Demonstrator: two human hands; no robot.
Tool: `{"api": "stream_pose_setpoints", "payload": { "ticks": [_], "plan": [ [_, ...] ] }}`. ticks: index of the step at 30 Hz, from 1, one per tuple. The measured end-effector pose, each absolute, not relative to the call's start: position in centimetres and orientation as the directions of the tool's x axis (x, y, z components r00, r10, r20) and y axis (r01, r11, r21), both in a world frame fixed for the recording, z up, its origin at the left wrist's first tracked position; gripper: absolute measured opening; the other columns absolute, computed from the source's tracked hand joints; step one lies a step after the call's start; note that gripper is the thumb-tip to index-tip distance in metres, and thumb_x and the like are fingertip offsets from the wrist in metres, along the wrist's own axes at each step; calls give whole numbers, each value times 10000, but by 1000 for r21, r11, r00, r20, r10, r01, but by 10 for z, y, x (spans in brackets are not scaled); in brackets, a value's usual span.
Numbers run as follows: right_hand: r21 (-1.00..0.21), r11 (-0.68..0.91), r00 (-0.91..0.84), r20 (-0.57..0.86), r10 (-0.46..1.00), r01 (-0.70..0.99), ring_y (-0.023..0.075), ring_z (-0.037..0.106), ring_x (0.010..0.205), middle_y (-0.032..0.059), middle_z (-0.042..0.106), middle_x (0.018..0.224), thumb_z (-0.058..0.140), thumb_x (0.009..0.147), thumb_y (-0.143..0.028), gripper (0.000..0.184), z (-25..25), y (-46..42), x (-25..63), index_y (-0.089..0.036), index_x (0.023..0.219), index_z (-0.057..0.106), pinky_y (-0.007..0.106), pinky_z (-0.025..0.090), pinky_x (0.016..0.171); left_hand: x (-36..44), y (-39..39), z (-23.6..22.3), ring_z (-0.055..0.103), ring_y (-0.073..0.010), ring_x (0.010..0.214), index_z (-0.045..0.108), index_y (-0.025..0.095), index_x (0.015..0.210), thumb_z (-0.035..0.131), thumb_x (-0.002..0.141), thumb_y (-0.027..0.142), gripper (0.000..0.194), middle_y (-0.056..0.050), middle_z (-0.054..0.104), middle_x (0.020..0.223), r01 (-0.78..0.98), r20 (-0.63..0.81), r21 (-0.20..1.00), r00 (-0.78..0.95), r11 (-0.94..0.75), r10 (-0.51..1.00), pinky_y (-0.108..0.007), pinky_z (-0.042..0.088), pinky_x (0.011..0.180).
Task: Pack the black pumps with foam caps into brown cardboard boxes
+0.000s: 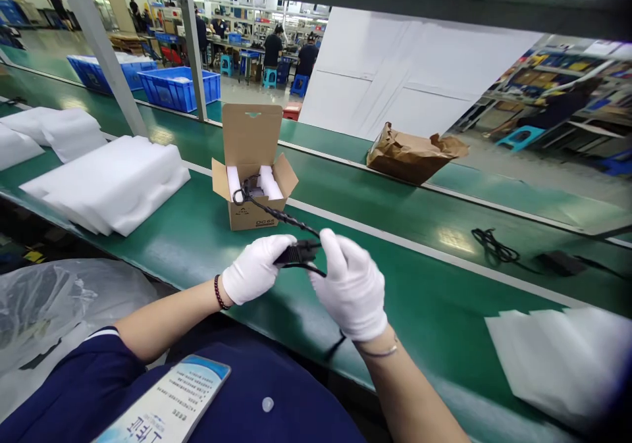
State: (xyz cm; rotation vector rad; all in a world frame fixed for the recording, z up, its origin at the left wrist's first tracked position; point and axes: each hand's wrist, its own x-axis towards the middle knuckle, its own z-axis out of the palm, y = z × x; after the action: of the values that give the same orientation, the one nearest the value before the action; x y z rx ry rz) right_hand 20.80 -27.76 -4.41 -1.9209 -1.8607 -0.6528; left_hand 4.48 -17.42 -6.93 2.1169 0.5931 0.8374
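Both my hands wear white gloves and meet over the green bench top. My left hand (259, 266) is closed on a black ribbed cable connector (297, 253). My right hand (351, 285) pinches the black cable (281, 216) just right of that connector, and a loose end hangs below it. From there the cable runs up and left into an open cardboard box (257, 218) marked DC 6S. White foam blocks (270, 183) stand inside the box, with a dark item between them that I cannot make out fully.
Stacked white foam sheets (106, 183) lie left, more foam sheets (557, 357) at right. Behind are blue crates (180, 91) and a crumpled brown paper bag (415, 156). A black power adapter (560, 263) with a coiled cord lies far right. Metal posts (192, 45) rise behind the bench.
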Motion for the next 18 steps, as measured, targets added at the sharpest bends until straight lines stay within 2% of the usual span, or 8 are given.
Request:
{"api": "stream_pose_setpoints", "payload": {
  "ticks": [3, 7, 10, 12, 13, 15, 17, 18],
  "plan": [
    [122, 100, -152, 567, 810, 988, 396, 491, 1259, 103, 561, 1360, 625, 864, -285, 370, -35, -252, 214, -342, 1230, 650, 578, 388, 1030, 36, -162, -67, 614, -237, 1132, 623, 214, 1207, 401, 925, 137, 367, -93, 671, 1189, 126, 463, 607, 746, -785, 478, -410, 465, 1040],
    [172, 284, -330, 586, 740, 943, 408, 429, 1330, 75, 603, 1318, 639, 838, -305, 268, -31, -232, 218, -303, 1105, 667, 661, 206, 1133, 23, -142, -41, 634, -211, 1074, 637, 242, 1189, 540, 941, 292, 271, -61, 686, 1161, 12, 434, 654, 813, -756, 388, -352, 474, 1015],
    [65, 408, -340, 680, 650, 911, 387, 434, 1353, 81, 661, 1197, 657, 822, -372, 188, -25, -219, 225, -254, 965, 632, 634, 175, 1174, 10, -105, -10, 627, -219, 1108, 624, 244, 1199, 539, 932, 420, 331, -55, 665, 1216, -35, 398, 750, 822, -660, 408, -348, 474, 1016],
    [-101, 456, -219, 773, 596, 884, 385, 443, 1353, 85, 679, 1115, 665, 821, -423, 225, -21, -208, 231, -245, 940, 596, 641, 178, 1176, 5, -69, 4, 578, -263, 1201, 559, 220, 1297, 545, 901, 499, 485, -95, 604, 1325, 80, 319, 733, 837, -676, 445, -395, 453, 1039],
    [-209, 468, -120, 806, 580, 859, 385, 467, 1333, 91, 677, 1098, 654, 830, -461, 264, -18, -202, 234, -241, 959, 584, 644, 212, 1163, 6, -50, 8, 525, -307, 1268, 521, 200, 1343, 612, 838, 540, 616, -127, 565, 1377, 211, 252, 666, 840, -716, 481, -446, 414, 1074],
    [-426, 483, 123, 833, 540, 765, 376, 561, 1228, 110, 662, 1084, 595, 852, -559, 372, -12, -187, 241, -232, 1026, 559, 622, 362, 1084, 17, -17, 8, 405, -414, 1356, 513, 162, 1354, 787, 626, 573, 880, -195, 546, 1393, 528, 68, 385, 802, -757, 594, -590, 259, 1137],
    [-580, 489, 310, 792, 526, 652, 333, 647, 1057, 115, 649, 1041, 504, 879, -633, 466, 0, -169, 246, -224, 1102, 529, 545, 506, 938, 35, 2, 1, 368, -474, 1364, 557, 147, 1310, 847, 519, 554, 935, -232, 578, 1350, 675, -105, 114, 738, -729, 667, -681, 103, 1133],
    [-631, 479, 355, 758, 547, 610, 306, 667, 972, 108, 647, 1005, 466, 892, -651, 493, 9, -159, 248, -223, 1132, 513, 506, 541, 867, 44, 6, -3, 393, -471, 1350, 574, 158, 1292, 839, 533, 549, 894, -229, 592, 1338, 684, -168, 55, 724, -727, 669, -689, 66, 1129]
  ]
}}
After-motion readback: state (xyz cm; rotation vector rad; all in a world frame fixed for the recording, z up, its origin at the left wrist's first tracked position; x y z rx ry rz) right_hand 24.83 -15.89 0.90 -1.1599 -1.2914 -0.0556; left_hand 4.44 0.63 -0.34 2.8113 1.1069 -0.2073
